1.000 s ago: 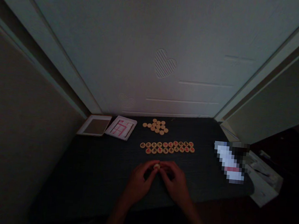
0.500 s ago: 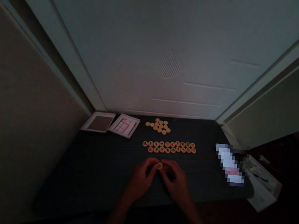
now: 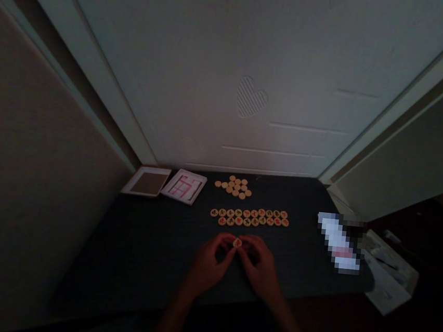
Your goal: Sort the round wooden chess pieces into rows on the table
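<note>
Between the fingertips of my left hand [image 3: 212, 259] and my right hand [image 3: 258, 261] is a round Chinese chess piece [image 3: 237, 243] with a red character facing me. Both hands are closed in a pinch on it, just above the near part of the dark table [image 3: 138, 252]. Beyond my fingers lie two rows of Chinese chess pieces, face up, with red and dark characters: a far row [image 3: 246, 214] and a near row [image 3: 247, 222]. Farther back, several blank-looking pieces [image 3: 237, 186] lie in a loose cluster.
At the back left are an open shallow box [image 3: 129, 183] and, beside it, a white box part [image 3: 200, 185] with pink markings. A pixelated bright object [image 3: 337, 245] lies at the right edge. A white panel with a heart relief [image 3: 250, 97] rises behind the table.
My fingers have turned the held piece so that its red-marked face shows more fully. The view has shifted slightly; the rows and the cluster look the same.
</note>
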Demonstrator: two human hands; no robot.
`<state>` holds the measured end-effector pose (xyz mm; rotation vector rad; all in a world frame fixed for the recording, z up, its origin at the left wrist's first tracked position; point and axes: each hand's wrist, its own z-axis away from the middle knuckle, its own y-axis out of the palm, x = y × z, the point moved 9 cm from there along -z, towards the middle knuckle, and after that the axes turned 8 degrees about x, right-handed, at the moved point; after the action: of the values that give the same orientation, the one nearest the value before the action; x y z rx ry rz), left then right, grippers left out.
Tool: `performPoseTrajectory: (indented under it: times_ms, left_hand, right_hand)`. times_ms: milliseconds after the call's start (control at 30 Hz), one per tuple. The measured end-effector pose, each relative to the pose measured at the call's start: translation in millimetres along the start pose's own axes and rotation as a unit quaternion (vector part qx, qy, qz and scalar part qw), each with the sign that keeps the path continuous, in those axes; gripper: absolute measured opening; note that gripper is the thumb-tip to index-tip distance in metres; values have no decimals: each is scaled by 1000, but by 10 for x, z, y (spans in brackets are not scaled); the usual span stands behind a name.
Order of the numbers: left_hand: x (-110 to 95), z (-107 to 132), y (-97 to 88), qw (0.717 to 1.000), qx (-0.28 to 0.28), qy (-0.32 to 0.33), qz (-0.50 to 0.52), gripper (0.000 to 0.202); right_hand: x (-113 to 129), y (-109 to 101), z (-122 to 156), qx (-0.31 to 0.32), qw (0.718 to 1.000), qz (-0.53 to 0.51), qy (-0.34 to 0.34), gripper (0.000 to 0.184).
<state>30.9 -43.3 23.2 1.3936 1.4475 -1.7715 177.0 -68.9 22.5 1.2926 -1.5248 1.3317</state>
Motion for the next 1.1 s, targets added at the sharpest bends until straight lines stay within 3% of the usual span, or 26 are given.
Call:
performPoseTrajectory:
  times_ms: [433,1100]
  left_hand:
    - [8,17,29,998,6,9,-67,17]
    - [24,-32,19,1000,-4,-15,-20,16]
  right_hand:
    - [-151,-40,18,-27,999,1,38,24]
    - [-117,-2,12,0,999,-33,12,25]
